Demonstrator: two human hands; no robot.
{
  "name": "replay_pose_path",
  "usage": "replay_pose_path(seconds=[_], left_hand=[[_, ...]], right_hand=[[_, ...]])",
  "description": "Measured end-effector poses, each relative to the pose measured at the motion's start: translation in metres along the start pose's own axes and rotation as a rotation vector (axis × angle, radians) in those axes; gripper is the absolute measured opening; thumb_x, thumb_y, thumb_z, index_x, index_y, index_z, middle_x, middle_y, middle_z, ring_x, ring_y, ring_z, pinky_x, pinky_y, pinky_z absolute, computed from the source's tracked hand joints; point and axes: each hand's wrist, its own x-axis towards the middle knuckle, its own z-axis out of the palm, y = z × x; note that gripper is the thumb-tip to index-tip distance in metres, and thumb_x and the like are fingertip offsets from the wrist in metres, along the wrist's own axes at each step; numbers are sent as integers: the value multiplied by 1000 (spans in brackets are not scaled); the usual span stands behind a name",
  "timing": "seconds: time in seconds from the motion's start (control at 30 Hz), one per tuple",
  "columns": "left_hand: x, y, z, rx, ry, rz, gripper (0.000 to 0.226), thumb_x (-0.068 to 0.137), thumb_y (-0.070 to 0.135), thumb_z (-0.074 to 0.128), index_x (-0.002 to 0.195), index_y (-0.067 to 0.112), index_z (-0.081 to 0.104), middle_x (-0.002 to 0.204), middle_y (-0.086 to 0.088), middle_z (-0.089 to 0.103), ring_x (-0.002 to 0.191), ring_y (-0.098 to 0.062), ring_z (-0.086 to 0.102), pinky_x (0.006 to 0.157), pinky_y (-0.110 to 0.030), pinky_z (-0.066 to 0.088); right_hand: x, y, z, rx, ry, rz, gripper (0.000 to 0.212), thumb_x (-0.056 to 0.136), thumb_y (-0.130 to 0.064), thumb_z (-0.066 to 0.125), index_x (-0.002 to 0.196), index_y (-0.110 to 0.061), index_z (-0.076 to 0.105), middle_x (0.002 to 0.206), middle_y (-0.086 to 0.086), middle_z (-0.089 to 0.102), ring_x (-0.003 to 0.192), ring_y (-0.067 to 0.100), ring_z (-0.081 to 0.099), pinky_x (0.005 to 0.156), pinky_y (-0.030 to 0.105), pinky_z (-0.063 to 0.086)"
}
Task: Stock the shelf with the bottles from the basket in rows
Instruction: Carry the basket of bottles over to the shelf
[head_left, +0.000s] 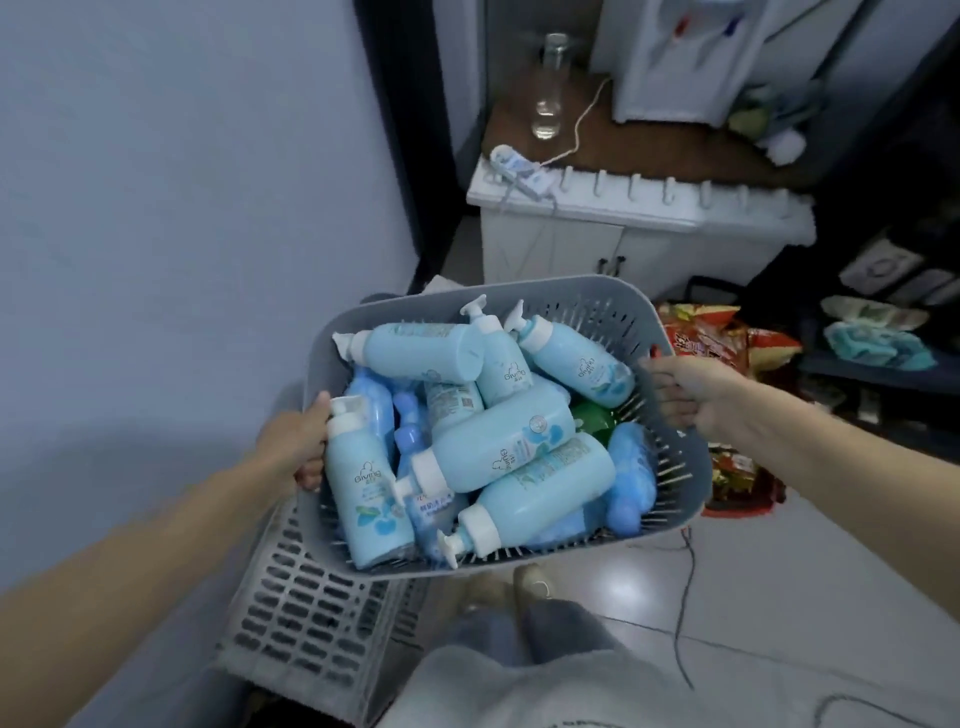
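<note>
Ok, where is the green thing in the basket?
Head view: the green item lies deep in the grey basket, right of centre, wedged under pale blue pump bottles, near the right hand.

Grey basket (519, 291), its walls patterned with narrow vertical slots. Inside it, pale turquoise bottles (498, 441) with white pump caps and blue flower prints on the labels; among them, deeper blue packs (631, 478); at the right, one green item (592, 421). Near left: grey crate (311, 597) with a grid of rectangular holes. Far: white cabinet (561, 244), brown tabletop (649, 140). Right: red-and-yellow snack packets (727, 338). Left: pale blue-grey wall (182, 182).
</note>
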Motion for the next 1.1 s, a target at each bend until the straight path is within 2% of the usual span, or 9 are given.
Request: replay_pose_path(seconds=[0.13, 0.27, 0.47, 0.67, 0.8, 0.9, 1.03, 1.1], left_hand=[[7, 48, 34, 150, -183, 89, 44, 99, 44, 37, 64, 16, 36, 30, 10, 20, 22, -4, 16, 32, -9, 19], [3, 77, 75, 305, -316, 169, 48, 100, 43, 35, 59, 18, 27, 30, 9, 19, 22, -5, 15, 32, -8, 18], [-18, 89, 146, 517, -521, 268, 50, 100, 42, 35, 58, 18, 24, 32, 9, 18, 24, -6, 15, 32, -10, 18], [-74, 72, 236, 705, -740, 350, 49, 99, 44, 36, 58, 18, 26, 33, 8, 19, 25, -7, 16, 33, -11, 18], [-124, 50, 294, 851, -772, 439, 50, 97, 45, 40, 57, 17, 31, 34, 7, 24, 25, -9, 21, 34, -13, 21], [-167, 22, 341, 976, -800, 529, 50, 95, 48, 43, 58, 14, 41, 42, 1, 33, 34, -16, 29, 37, -17, 25], [-230, -17, 394, 1074, -850, 616, 48, 95, 46, 43, 62, 11, 46, 52, -4, 35, 42, -18, 31, 42, -21, 26], [-262, -36, 421, 1122, -889, 660, 48, 96, 45, 44, 61, 11, 44, 49, -3, 32, 41, -16, 28, 41, -21, 25]], right_hand=[[-31, 28, -35, 175, 113, 29, 47, 97, -27, 43, 53, -19, 27, 29, -9, 24, 22, 5, 16, 25, 10, 13], [-68, 66, -58, 331, 245, 56, 46, 96, -26, 44, 55, -20, 25, 29, -8, 21, 21, 5, 14, 24, 11, 11], [-126, 144, -84, 533, 422, 99, 47, 97, -27, 43, 54, -20, 24, 29, -8, 22, 22, 5, 15, 26, 12, 10], [-196, 234, -111, 772, 608, 147, 50, 97, -25, 44, 51, -19, 26, 30, -8, 22, 23, 5, 15, 27, 11, 12], [-240, 293, -131, 905, 688, 154, 59, 97, -24, 44, 40, -19, 31, 30, -9, 23, 22, 5, 16, 27, 9, 11], [-279, 342, -146, 1011, 760, 153, 63, 98, -24, 43, 36, -19, 32, 29, -9, 23, 21, 4, 17, 27, 8, 10], [-320, 404, -157, 1130, 838, 150, 76, 99, -26, 41, 24, -17, 31, 27, -9, 22, 20, 3, 15, 25, 9, 8], [-339, 433, -160, 1199, 878, 142, 77, 99, -25, 40, 24, -17, 31, 27, -9, 21, 20, 3, 14, 26, 9, 7]])
